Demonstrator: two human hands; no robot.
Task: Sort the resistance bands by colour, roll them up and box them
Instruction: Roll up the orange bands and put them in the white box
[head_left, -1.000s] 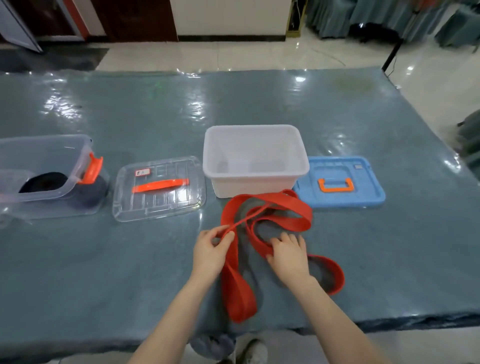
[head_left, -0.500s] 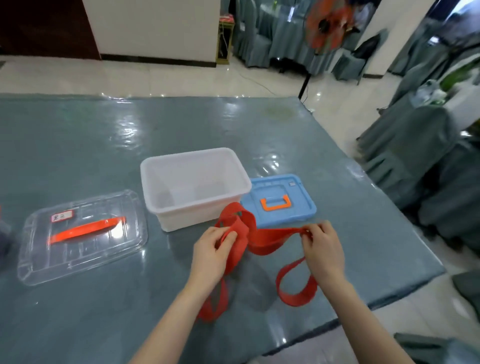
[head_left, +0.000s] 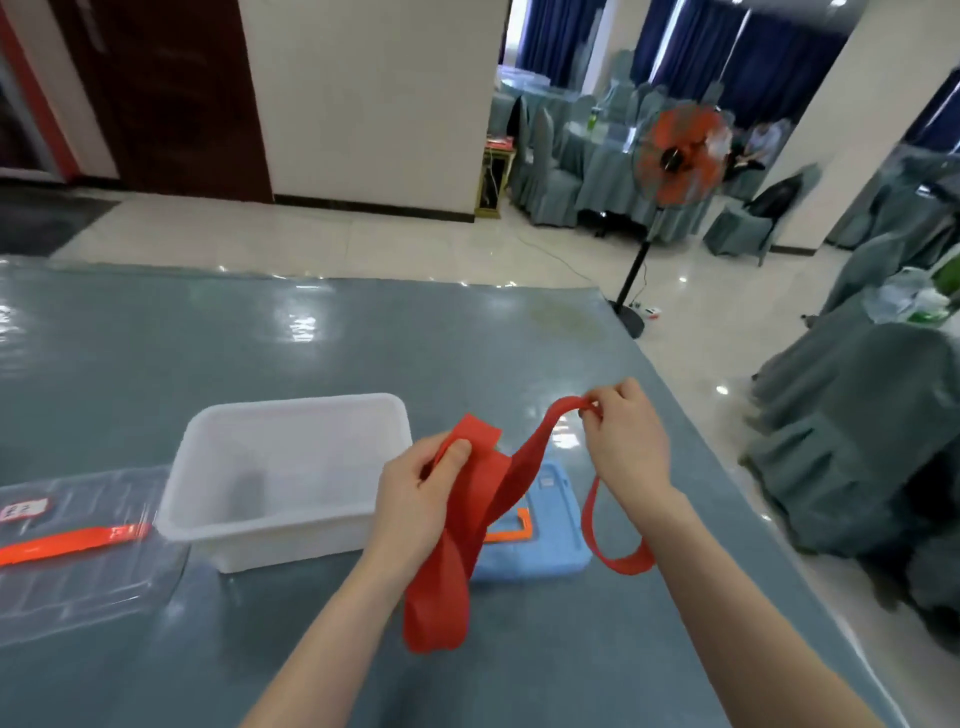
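Red band (head_left: 470, 512) is up off the bench, stretched left-to-right between both grips: left hand (head_left: 415, 499) pinches the wide folded end, right hand (head_left: 626, 441) the far end, rest dangling.

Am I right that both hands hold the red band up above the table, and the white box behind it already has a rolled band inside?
Not quite. The head view shows the white box empty. The left hand and right hand do hold the red band up.
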